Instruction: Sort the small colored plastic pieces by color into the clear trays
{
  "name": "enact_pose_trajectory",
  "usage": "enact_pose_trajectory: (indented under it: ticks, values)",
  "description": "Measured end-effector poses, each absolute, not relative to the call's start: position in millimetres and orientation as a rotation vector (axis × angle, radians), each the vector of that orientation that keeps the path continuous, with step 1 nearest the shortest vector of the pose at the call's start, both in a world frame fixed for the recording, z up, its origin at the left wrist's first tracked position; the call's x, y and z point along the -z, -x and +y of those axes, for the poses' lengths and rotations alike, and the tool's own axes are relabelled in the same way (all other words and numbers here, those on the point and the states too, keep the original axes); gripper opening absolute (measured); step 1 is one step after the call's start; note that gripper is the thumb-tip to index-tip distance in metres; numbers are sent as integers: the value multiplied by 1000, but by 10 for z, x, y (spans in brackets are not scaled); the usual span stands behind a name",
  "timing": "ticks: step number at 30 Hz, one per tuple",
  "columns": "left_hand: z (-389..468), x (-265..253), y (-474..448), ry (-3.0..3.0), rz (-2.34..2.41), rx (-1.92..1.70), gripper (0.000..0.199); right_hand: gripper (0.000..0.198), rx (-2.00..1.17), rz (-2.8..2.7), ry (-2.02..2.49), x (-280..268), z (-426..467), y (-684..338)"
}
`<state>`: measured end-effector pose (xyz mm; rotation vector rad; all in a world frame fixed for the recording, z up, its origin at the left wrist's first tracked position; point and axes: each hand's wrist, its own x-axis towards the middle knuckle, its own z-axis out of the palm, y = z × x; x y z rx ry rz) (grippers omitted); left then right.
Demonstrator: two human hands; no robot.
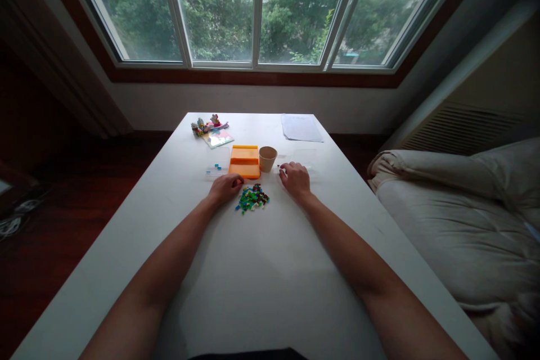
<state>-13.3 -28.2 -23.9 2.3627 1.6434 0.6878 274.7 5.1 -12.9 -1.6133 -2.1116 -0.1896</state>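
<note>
A small heap of loose toy building bricks, green, blue, white, yellow and dark brown, lies on the table between my hands. My left hand rests just left of the heap, its fingers curled and pressed together by the front edge of an open orange plastic box. Whatever is between those fingertips is too small to make out. To the right, my right hand is bent over a clear plastic box, with thumb and forefinger apart. A tiny dark brick shows beside its fingertips.
A brown paper cup stands right of the orange box. Another clear box on the left holds a few blue bricks. Small toy figures, a colourful card and paper sheets lie toward the table's far edge.
</note>
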Motion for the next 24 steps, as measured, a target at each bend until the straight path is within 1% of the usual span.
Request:
enact_pose_trajectory:
  ticks: [2, 7, 9, 17, 24]
  values:
    - [-280, 241, 123, -2372, 1617, -691, 22, 22, 129, -2147, 1536, 117, 27, -2748]
    - [-296, 209, 104, -2360, 1674, -665, 29, 20, -140, -2361, 1333, 137, -64, -2590]
    - [-304, 190, 98, -2370, 1696, -636, 29, 21, -186, -2416, 1296, 155, -95, -2500]
    - [-327, 152, 83, -2438, 1847, -565, 18, 25, -220, -2475, 1264, 178, -141, -2406]
    - [-292, 201, 131, -2384, 1682, -623, 18, 20, -249, -2427, 1176, 162, -152, -2422]
